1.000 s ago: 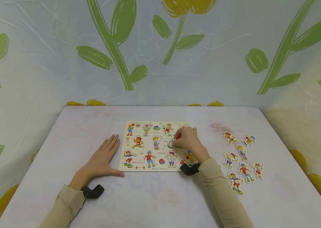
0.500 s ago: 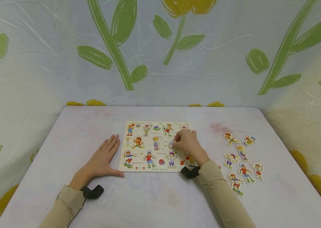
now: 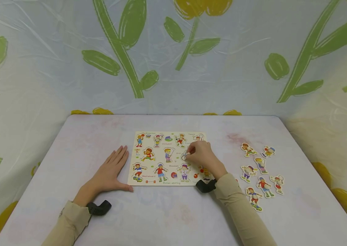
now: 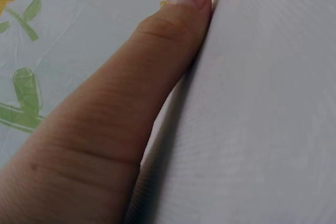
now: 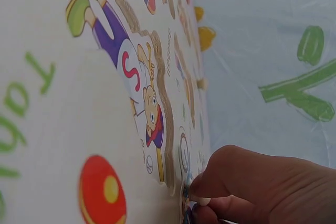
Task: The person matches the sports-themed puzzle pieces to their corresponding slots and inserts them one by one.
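A cream wooden puzzle board (image 3: pixel 158 155) with recessed sports figures lies mid-table. At its right side my right hand (image 3: pixel 203 157) pinches the small pale knob (image 5: pixel 200 200) of a cyclist puzzle piece between thumb and fingers. One bicycle wheel (image 3: pixel 184 156) of the piece shows past the fingertips; the hand hides most of the rest. The piece lies close against the board in the right wrist view. My left hand (image 3: pixel 110 172) rests flat on the table at the left, fingers straight, its thumb (image 4: pixel 173 30) right at the board's near left corner.
Several loose figure pieces lie right of the board, among them a skateboarder piece (image 3: pixel 254 199), a tennis piece (image 3: pixel 278 184) and a runner piece (image 3: pixel 248 149). The right forearm partly covers one more. A flower-printed sheet (image 3: pixel 228 85) hangs behind the table.
My right hand has come slightly nearer, showing more of the tennis picture behind it, and still pinches the knob. My left hand stays in place.
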Tool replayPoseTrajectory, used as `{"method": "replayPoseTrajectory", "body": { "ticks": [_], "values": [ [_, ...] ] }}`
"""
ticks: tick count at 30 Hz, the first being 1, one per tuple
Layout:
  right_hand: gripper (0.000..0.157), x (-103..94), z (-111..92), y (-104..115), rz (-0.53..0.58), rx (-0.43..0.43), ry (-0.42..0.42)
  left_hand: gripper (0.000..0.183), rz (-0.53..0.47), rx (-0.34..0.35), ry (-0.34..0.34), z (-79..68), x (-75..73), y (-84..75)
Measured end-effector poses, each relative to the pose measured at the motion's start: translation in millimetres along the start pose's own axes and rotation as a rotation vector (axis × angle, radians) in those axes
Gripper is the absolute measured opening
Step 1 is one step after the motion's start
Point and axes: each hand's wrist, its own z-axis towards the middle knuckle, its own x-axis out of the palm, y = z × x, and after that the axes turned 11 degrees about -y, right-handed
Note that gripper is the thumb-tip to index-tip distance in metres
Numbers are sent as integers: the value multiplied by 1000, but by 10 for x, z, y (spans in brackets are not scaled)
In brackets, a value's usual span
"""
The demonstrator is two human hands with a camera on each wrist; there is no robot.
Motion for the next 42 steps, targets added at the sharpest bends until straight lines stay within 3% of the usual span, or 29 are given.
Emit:
{"method": "replayPoseTrajectory", "body": {
  "ticks": [13, 22, 29, 42],
  "values": [
    [9, 11, 31, -88, 106, -23, 32, 139, -6, 12, -27, -9, -35, -10],
    [8, -186, 31, -108, 116, -84, 109, 140, -3, -12, 11, -10, -30, 7],
    [12, -432, 25, -150, 88, -113, 49, 141, 2, -12, 18, -4, -25, 11],
    [15, -840, -35, -388, 52, -36, -94, 141, 0, -7, 15, 8, -18, 1]
  ]
}}
